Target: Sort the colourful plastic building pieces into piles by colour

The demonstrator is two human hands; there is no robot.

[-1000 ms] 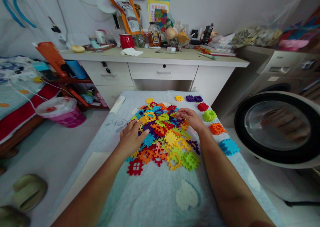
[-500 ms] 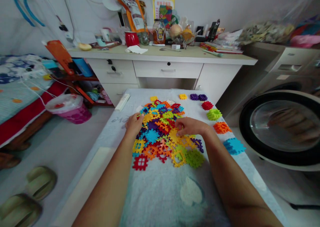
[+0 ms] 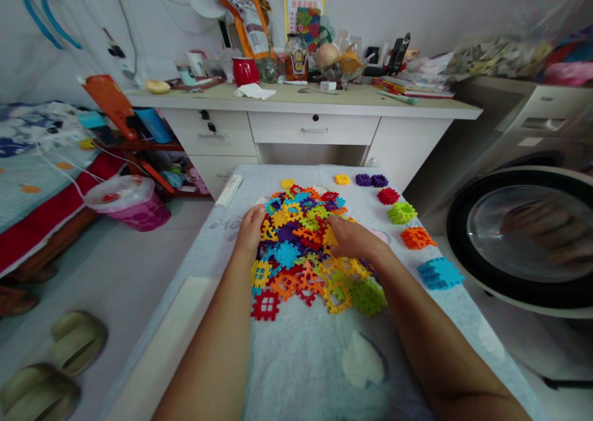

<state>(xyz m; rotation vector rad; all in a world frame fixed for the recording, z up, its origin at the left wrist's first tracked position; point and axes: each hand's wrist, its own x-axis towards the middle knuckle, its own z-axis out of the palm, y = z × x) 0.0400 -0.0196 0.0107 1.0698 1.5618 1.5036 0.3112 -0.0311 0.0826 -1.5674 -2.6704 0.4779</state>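
Note:
A heap of interlocking plastic tiles [image 3: 287, 255] in many colours lies on the cloth-covered table. My left hand [image 3: 251, 223] rests against the heap's left edge, fingers loosely bent and not closed on a tile that I can see. On the right side of the heap, my right hand [image 3: 351, 237] pinches a yellow tile [image 3: 330, 237], partly hidden by the fingers. Below that hand lie a yellow ring-like tile [image 3: 338, 297] and green tiles [image 3: 368, 296]. A red window-shaped tile [image 3: 265, 305] sits at the near left of the heap.
Along the table's right side stand separate stacks: blue [image 3: 440, 273], orange [image 3: 417, 238], green [image 3: 402, 212], red [image 3: 388, 196], and purple [image 3: 371, 180]. One yellow stack [image 3: 341, 179] is at the back. A white box [image 3: 229, 191] lies back left. A washing machine [image 3: 519, 136] stands right.
My right hand has closed round a yellow tile and raised it slightly from the heap. My left hand stays at the heap's left edge. The view has shifted a little.

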